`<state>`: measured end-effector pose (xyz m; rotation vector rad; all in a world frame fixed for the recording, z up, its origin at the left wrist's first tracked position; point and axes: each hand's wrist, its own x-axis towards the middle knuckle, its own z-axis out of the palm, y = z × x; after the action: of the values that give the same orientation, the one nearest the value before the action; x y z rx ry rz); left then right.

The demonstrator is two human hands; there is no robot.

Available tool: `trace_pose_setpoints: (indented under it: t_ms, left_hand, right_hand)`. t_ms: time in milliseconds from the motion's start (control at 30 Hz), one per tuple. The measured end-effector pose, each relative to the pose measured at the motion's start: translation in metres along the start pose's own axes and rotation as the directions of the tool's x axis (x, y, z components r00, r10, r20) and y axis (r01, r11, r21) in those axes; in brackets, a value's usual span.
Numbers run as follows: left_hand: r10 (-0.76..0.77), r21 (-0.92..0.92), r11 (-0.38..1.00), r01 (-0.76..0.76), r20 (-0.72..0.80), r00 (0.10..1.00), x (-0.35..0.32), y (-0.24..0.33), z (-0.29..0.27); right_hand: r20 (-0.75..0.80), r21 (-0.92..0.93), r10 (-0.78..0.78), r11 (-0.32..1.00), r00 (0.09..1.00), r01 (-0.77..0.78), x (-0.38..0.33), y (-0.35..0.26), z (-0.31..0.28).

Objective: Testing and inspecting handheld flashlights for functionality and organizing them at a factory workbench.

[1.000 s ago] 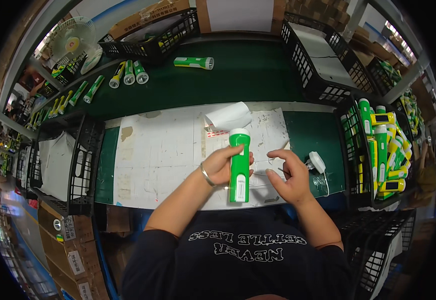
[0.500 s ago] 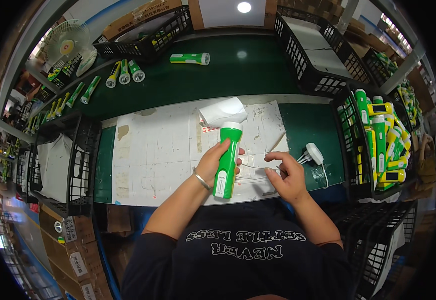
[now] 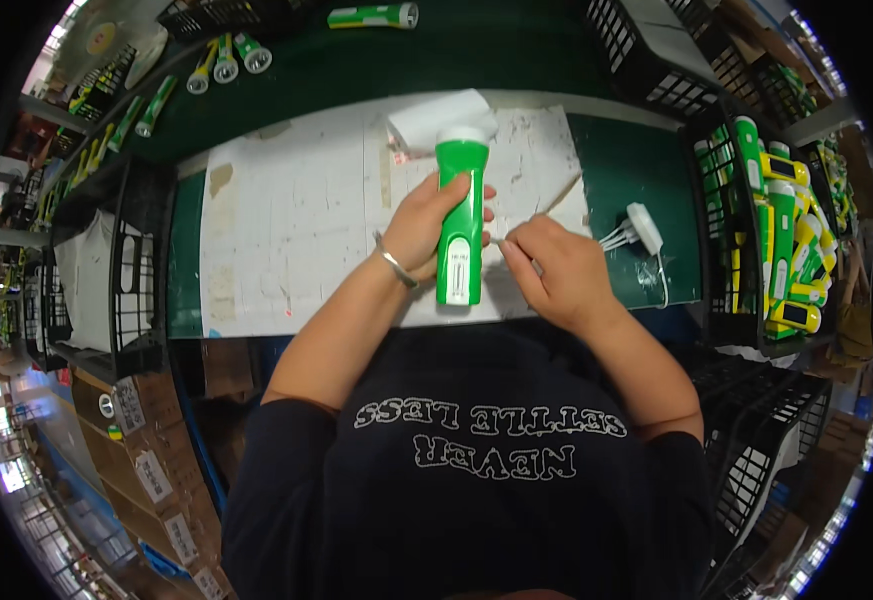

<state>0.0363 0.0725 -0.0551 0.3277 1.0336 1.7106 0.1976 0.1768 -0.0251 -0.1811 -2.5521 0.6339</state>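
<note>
A green flashlight [image 3: 459, 220] with a white head is wrapped by my left hand [image 3: 424, 225], its head pointing away from me. Close to the flashlight's right side, my right hand [image 3: 561, 268] pinches the end of a thin white cable [image 3: 497, 239], which is mostly hidden by the fingers. Whether the tip touches the flashlight cannot be made out. More cables run from behind that hand to a white charger block [image 3: 644, 228] on the green table. Beyond the flashlight's head lies a white roll or curled sheet [image 3: 434, 122].
White sheeting [image 3: 286, 220] covers the middle of the table. At the right, a black crate [image 3: 718, 270] holds several green and yellow flashlights. Another black crate [image 3: 146, 265] with paper inside stands left. More flashlights [image 3: 224, 68] lie at the back, one alone [image 3: 372, 17] farther off.
My right hand has gone from loosely open to pinching the cable end, and has come closer to the flashlight. The view has tilted, so the table appears higher.
</note>
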Motion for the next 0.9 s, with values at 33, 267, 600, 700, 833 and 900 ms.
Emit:
trace_pose_setpoints:
  t_ms: [33,267,600,700,833,900]
  left_hand:
    - [0.009,0.067,0.998,-0.007,-0.035,0.999,-0.002,-0.001,0.002]
    - [0.172,0.27,0.949,-0.161,-0.018,0.985,-0.005,-0.003,0.011]
    - [0.158,0.075,0.985,-0.156,-0.017,0.987,0.001,0.01,0.0]
    - [0.159,0.231,0.961,-0.155,-0.001,0.987,-0.003,0.007,0.0]
    - [0.161,0.464,0.874,-0.144,0.003,0.987,-0.009,0.01,-0.007]
    - [0.118,0.586,0.803,-0.107,0.02,0.993,-0.013,0.012,-0.009]
  right_hand:
    - [0.006,-0.057,-0.045,0.997,0.999,0.045,0.001,0.0,0.003]
    - [0.085,-0.176,-0.265,0.945,0.96,0.276,0.011,-0.009,0.008]
    - [0.071,0.167,0.133,0.975,0.989,-0.143,0.008,-0.01,0.024]
    - [0.102,0.344,0.297,0.885,0.949,-0.314,0.02,0.008,0.032]
    - [0.134,0.521,0.386,0.756,0.913,-0.396,0.032,0.022,0.014]
    - [0.203,0.547,0.463,0.677,0.863,-0.492,0.041,0.03,0.0]
